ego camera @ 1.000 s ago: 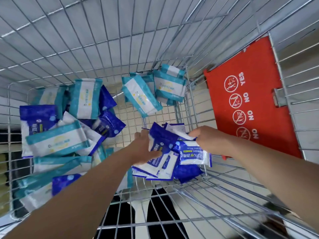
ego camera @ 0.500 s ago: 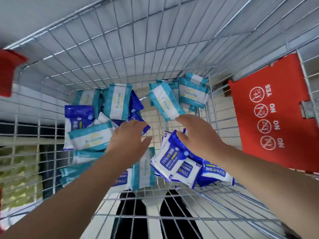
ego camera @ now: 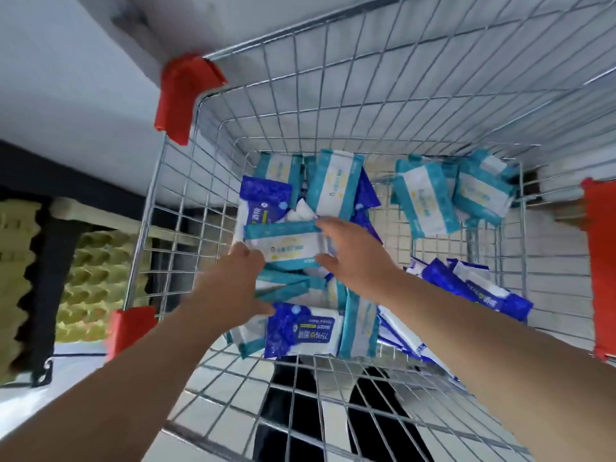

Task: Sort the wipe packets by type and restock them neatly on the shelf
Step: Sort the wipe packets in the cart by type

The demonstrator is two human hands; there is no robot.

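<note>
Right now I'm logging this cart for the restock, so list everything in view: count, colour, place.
cart: one, silver wire, fills the view.
guards: two, red, cart's left corners.
panel: one, red, right edge.
teal packets: at least eight, teal and white, far side and left pile, overlapping.
blue packets: at least six, dark blue and white, near side and right.
ridged stacks: count unclear, yellow-green, outside the cart, left.
floor: white tiles, beneath the cart.
left hand: one, bare, at the left end of a teal packet; grip unclear.
right hand: one, bare, grips that packet's right end.
</note>
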